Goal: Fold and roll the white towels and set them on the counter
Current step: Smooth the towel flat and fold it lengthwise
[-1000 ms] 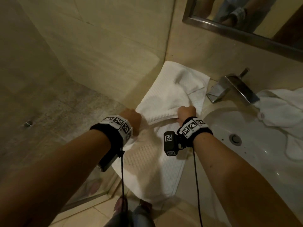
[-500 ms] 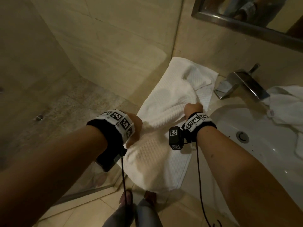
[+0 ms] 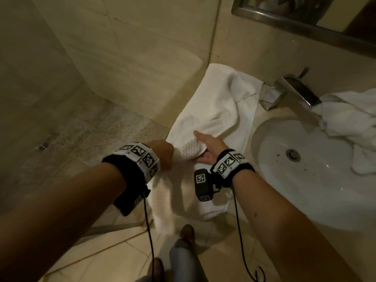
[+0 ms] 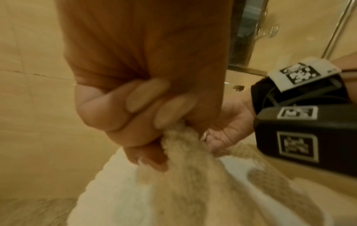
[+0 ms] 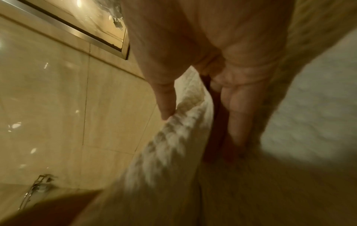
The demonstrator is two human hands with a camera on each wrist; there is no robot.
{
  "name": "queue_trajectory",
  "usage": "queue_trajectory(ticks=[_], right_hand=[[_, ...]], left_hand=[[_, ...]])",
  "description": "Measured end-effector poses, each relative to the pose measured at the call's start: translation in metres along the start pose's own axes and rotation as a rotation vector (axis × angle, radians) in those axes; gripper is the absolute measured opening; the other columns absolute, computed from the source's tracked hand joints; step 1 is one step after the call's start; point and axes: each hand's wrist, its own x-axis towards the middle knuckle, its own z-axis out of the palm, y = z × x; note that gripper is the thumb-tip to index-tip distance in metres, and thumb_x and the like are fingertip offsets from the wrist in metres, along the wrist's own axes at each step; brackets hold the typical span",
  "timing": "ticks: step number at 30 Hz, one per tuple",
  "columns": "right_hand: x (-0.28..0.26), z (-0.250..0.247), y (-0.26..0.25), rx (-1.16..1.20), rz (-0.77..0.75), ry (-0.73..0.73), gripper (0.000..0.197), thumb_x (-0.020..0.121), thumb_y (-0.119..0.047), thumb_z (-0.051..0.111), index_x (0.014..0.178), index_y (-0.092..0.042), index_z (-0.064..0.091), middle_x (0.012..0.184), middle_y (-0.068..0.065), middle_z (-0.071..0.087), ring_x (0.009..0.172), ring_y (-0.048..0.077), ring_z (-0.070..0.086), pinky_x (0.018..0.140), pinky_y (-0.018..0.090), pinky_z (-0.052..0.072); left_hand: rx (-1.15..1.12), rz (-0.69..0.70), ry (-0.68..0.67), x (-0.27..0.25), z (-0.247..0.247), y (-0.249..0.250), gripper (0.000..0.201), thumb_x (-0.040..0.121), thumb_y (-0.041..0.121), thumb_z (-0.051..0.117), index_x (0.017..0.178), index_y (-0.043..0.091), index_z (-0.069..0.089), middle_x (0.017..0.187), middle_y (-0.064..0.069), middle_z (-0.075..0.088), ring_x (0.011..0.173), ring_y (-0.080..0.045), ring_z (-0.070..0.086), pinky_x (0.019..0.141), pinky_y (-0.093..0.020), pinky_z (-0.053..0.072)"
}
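Note:
A white waffle towel (image 3: 213,110) lies on the counter left of the sink, its near end hanging over the counter's front edge. A folded-over layer sits on top. My left hand (image 3: 164,153) grips the left end of that fold's near edge; in the left wrist view its curled fingers (image 4: 123,110) bunch the towel (image 4: 183,175). At the fold's right end my right hand (image 3: 207,147) is spread, thumb lying on top and straight fingers (image 5: 237,122) slid beneath the towel edge (image 5: 170,145).
A second white towel (image 3: 350,119) lies crumpled right of the chrome faucet (image 3: 295,92), partly over the white sink (image 3: 305,200). A mirror (image 3: 305,15) hangs above. A tiled wall stands behind the towel, the shower floor (image 3: 71,139) lies left, and my shoes (image 3: 187,235) are below.
My right hand has gone from a closed grip on the fold's edge to a spread hand under it. The fold's near edge has come a little nearer; the left hand keeps its grip.

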Motion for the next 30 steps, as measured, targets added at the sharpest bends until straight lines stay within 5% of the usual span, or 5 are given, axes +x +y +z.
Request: queue_trajectory(ticks=[6, 10, 17, 26, 30], right_hand=[[-0.029, 0.008, 0.042, -0.085, 0.048, -0.18, 0.052, 0.084, -0.04, 0.07, 0.122, -0.007, 0.058, 0.119, 0.017, 0.066, 0.11, 0.032, 0.064, 0.098, 0.046, 0.049], [-0.051, 0.004, 0.07, -0.1, 0.079, -0.197, 0.052, 0.083, -0.043, 0.068, 0.122, -0.009, 0.059, 0.118, 0.017, 0.065, 0.112, 0.038, 0.06, 0.099, 0.053, 0.045], [-0.073, -0.017, 0.107, -0.026, -0.085, -0.022, 0.032, 0.092, -0.01, 0.059, 0.118, 0.009, 0.06, 0.11, 0.02, 0.067, 0.094, 0.029, 0.065, 0.093, 0.044, 0.049], [-0.082, -0.043, 0.129, -0.133, -0.152, 0.292, 0.028, 0.086, -0.004, 0.068, 0.114, -0.006, 0.062, 0.11, 0.012, 0.068, 0.1, 0.03, 0.065, 0.084, 0.041, 0.054], [-0.088, -0.038, 0.125, -0.188, -0.091, 0.316, 0.019, 0.091, -0.005, 0.06, 0.11, -0.004, 0.059, 0.104, 0.015, 0.064, 0.094, 0.031, 0.062, 0.08, 0.039, 0.054]], left_hand=[[-0.137, 0.097, 0.055, -0.023, 0.02, 0.01, 0.039, 0.088, 0.031, 0.06, 0.114, 0.002, 0.055, 0.092, -0.008, 0.067, 0.061, -0.018, 0.059, 0.045, -0.019, 0.043], [-0.226, 0.2, 0.057, -0.034, 0.041, 0.015, 0.042, 0.085, 0.03, 0.063, 0.119, 0.006, 0.055, 0.112, -0.011, 0.065, 0.093, -0.025, 0.063, 0.071, -0.028, 0.05], [-0.463, 0.151, 0.11, -0.038, 0.057, 0.009, 0.01, 0.08, 0.006, 0.06, 0.087, 0.003, 0.067, 0.086, -0.014, 0.068, 0.081, -0.026, 0.066, 0.07, -0.032, 0.054], [-0.542, -0.168, 0.287, -0.022, 0.084, -0.027, 0.05, 0.098, 0.021, 0.045, 0.142, 0.003, 0.031, 0.138, -0.02, 0.044, 0.121, -0.035, 0.049, 0.091, -0.037, 0.044], [-0.664, -0.207, 0.286, -0.006, 0.094, -0.032, 0.045, 0.097, 0.029, 0.046, 0.13, 0.0, 0.046, 0.131, -0.019, 0.053, 0.116, -0.036, 0.053, 0.089, -0.037, 0.043]])
